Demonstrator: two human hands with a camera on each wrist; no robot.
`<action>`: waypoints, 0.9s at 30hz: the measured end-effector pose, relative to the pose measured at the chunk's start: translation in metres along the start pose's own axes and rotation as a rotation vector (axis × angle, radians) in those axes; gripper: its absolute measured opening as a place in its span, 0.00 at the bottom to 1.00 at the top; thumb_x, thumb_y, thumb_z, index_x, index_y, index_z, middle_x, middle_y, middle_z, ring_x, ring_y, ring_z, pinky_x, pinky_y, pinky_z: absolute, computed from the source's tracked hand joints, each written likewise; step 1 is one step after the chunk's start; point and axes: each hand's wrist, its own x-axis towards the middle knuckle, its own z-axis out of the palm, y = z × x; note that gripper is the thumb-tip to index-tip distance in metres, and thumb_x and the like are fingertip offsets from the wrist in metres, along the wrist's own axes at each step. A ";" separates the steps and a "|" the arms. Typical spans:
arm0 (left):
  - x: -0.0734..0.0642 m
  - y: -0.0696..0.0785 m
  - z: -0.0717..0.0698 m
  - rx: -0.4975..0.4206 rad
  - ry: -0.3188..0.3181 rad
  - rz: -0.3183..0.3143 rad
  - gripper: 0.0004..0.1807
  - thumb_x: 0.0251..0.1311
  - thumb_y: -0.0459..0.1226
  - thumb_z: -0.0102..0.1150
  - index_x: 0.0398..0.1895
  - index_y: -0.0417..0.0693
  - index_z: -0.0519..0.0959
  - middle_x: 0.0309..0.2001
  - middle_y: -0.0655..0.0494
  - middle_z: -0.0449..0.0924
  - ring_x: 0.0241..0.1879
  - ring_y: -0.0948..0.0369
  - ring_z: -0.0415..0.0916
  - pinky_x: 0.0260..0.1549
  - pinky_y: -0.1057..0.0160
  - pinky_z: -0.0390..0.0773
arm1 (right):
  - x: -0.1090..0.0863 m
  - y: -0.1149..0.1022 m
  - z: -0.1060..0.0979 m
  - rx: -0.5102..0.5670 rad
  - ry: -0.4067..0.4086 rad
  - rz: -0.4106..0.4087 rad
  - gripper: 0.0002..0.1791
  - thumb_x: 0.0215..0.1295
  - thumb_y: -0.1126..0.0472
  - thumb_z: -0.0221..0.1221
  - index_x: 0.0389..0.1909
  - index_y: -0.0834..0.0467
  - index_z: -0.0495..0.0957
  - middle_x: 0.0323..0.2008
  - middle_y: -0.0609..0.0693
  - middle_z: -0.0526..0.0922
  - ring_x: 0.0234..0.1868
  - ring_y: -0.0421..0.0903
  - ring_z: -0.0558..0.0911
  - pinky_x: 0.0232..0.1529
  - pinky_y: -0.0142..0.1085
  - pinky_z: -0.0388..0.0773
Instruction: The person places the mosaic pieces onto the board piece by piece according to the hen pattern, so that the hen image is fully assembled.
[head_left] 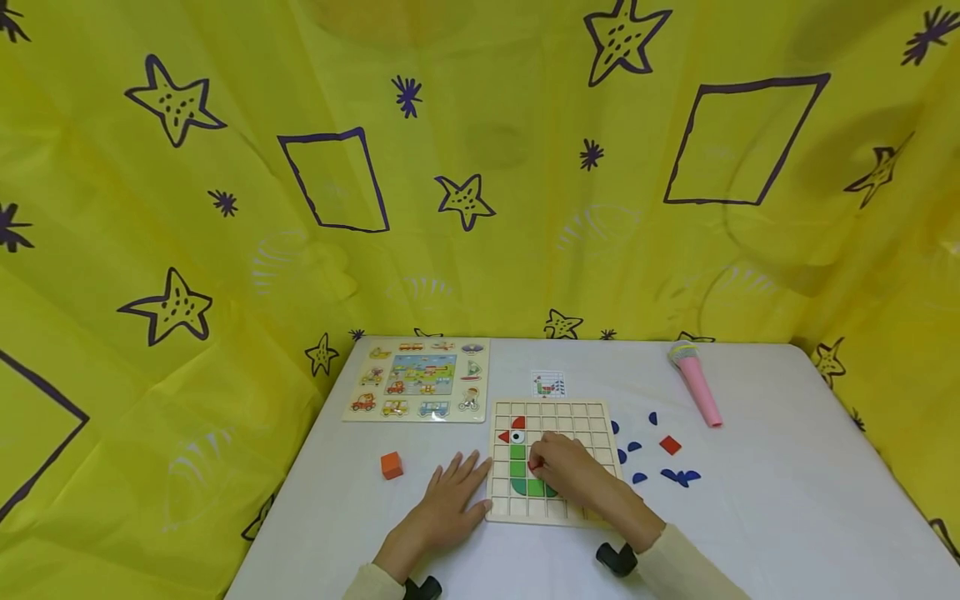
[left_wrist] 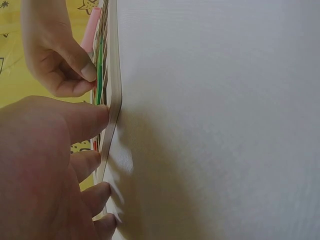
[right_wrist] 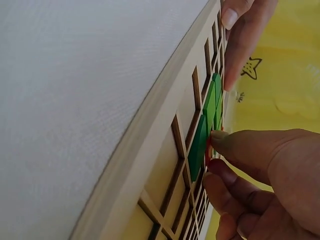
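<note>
A wooden grid board (head_left: pixel 517 507) lies on the white table with coloured pieces set in its squares. Down its left part run a red rounded piece (head_left: pixel 519 423), a red triangle (head_left: pixel 504 437), a white eye piece (head_left: pixel 518 437) and green squares (head_left: pixel 517 452), with dark green rounded pieces (head_left: pixel 518 487) at the bottom. My right hand (head_left: pixel 581 475) pinches a small red piece (right_wrist: pixel 208 150) against the board, right of the green column; the fingers hide most of its shape. With fingers spread, my left hand (head_left: pixel 448 507) rests on the table, fingertips touching the board's left edge.
Several blue half-round pieces (head_left: pixel 640 478) and a red square (head_left: pixel 670 445) lie right of the board. Behind it is a small pattern card (head_left: pixel 549 383). A vehicle puzzle (head_left: pixel 420 375), an orange cube (head_left: pixel 392 465) and a pink toy microphone (head_left: pixel 697 387) lie around.
</note>
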 end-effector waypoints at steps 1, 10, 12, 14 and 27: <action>0.000 0.000 0.000 0.000 0.000 -0.001 0.36 0.77 0.52 0.53 0.84 0.57 0.60 0.85 0.49 0.54 0.84 0.42 0.46 0.79 0.32 0.46 | 0.001 0.000 0.000 -0.008 -0.001 0.002 0.04 0.68 0.64 0.69 0.35 0.51 0.85 0.33 0.41 0.77 0.36 0.40 0.73 0.42 0.39 0.71; -0.002 0.001 -0.001 -0.006 0.008 0.007 0.35 0.78 0.51 0.53 0.84 0.55 0.60 0.84 0.49 0.54 0.84 0.42 0.46 0.79 0.32 0.46 | 0.000 -0.002 0.000 -0.022 0.008 0.005 0.05 0.65 0.63 0.72 0.34 0.54 0.85 0.32 0.42 0.76 0.36 0.42 0.73 0.40 0.41 0.69; -0.002 0.001 -0.001 -0.007 0.009 0.007 0.35 0.78 0.51 0.53 0.84 0.55 0.61 0.84 0.49 0.55 0.84 0.42 0.47 0.79 0.32 0.46 | 0.000 -0.002 -0.001 -0.024 0.002 0.003 0.04 0.65 0.64 0.71 0.34 0.54 0.85 0.32 0.43 0.77 0.36 0.42 0.74 0.40 0.42 0.70; -0.002 0.002 -0.001 -0.008 0.008 0.005 0.36 0.78 0.51 0.54 0.84 0.55 0.61 0.84 0.49 0.55 0.84 0.42 0.46 0.79 0.32 0.46 | -0.002 -0.001 -0.002 -0.017 -0.007 0.014 0.04 0.65 0.65 0.71 0.35 0.54 0.85 0.33 0.44 0.77 0.37 0.42 0.74 0.42 0.42 0.72; -0.001 0.002 0.000 -0.003 0.005 -0.005 0.36 0.77 0.53 0.54 0.84 0.58 0.60 0.84 0.51 0.55 0.84 0.43 0.46 0.79 0.32 0.46 | -0.023 0.061 -0.043 0.078 0.050 0.239 0.11 0.69 0.63 0.67 0.48 0.60 0.82 0.42 0.53 0.80 0.42 0.50 0.78 0.45 0.48 0.81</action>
